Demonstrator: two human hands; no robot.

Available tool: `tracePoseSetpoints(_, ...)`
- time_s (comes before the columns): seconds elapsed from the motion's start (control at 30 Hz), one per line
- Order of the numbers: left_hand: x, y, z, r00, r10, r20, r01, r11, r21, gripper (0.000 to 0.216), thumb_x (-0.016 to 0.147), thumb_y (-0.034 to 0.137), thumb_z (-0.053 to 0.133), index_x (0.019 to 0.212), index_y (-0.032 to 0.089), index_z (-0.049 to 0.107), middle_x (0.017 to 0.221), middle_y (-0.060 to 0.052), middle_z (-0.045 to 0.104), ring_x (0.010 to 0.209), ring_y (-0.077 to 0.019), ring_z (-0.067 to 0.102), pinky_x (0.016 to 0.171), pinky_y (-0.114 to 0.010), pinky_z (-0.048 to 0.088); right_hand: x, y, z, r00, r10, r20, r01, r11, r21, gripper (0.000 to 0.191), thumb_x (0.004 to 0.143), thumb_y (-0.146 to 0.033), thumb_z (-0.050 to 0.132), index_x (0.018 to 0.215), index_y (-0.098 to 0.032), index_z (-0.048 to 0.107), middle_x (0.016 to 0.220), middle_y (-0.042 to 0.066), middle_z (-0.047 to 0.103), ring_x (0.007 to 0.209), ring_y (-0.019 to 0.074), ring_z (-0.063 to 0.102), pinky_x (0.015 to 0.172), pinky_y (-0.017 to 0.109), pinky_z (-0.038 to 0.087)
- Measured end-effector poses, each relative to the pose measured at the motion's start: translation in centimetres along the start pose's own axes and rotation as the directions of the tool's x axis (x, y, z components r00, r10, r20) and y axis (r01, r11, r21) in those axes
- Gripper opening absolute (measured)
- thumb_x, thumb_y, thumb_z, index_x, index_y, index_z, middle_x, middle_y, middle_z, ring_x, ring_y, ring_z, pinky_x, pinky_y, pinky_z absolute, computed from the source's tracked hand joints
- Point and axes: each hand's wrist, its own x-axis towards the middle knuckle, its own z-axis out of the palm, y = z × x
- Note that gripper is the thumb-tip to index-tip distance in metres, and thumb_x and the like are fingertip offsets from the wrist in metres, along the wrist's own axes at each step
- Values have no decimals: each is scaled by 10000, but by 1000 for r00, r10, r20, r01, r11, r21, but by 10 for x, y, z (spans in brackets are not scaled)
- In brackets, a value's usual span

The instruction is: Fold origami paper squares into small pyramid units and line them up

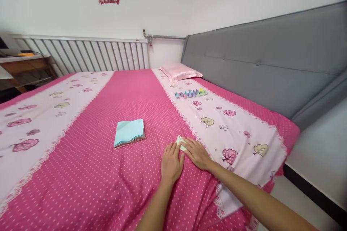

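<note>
A small pale yellow-green piece of paper, apparently folded, lies on the bed between my hands. My left hand rests palm down, its fingertips at the paper's left edge and its thumb apart. From the right, my right hand lies over the paper with fingers stretched out flat, covering part of it. To the left sits a stack of square paper with a light blue sheet on top. Farther off, a row of small folded paper pieces in blue, purple, green and yellow stands on the bedspread.
The pink dotted bedspread has wrinkles near my forearms. A pink pillow lies at the far end by the grey headboard. A white radiator runs along the wall, and a wooden desk stands at far left.
</note>
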Motion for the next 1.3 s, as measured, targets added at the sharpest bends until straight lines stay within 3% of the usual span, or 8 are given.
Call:
tracePoseSetpoints(0.4,-1,0,-4,1000,10,6,-10,1000,16,433,886,355,344,1249,165,485,1287,-81,510,1215,-232,419,1037,-436,309,-1,-1,0,999,-30,-17,30,1000,-1,432,920,-384,274,1339,-310,351,1409,-4,367,1262,204,325,1014,426,289)
tracePoseSetpoints(0.77,1,-1,4,996,41,-83,-42,999,-10,424,876,385,362,1183,158,545,1214,-99,565,1160,-222,464,1022,-406,312,-3,3,3,996,-50,-81,48,999,-25,406,916,-352,300,1303,-295,409,1368,11,423,1208,199,364,982,398,302)
tracePoseSetpoints(1.0,9,-5,0,1000,-11,0,10,980,-197,406,841,380,426,1153,169,577,1208,-87,575,1168,-218,461,1050,-396,262,-1,-1,0,994,-23,-108,21,1000,-19,403,917,-375,296,1284,-286,437,1356,23,436,1188,206,371,960,396,295)
tracePoseSetpoints(1.3,24,-12,-6,990,-116,79,136,937,-321,371,857,367,358,988,198,661,989,-38,678,923,-185,595,852,-303,437,-1,-3,-3,994,-11,-108,10,1000,-9,407,920,-403,276,1283,-305,433,1346,18,445,1176,203,372,947,395,290)
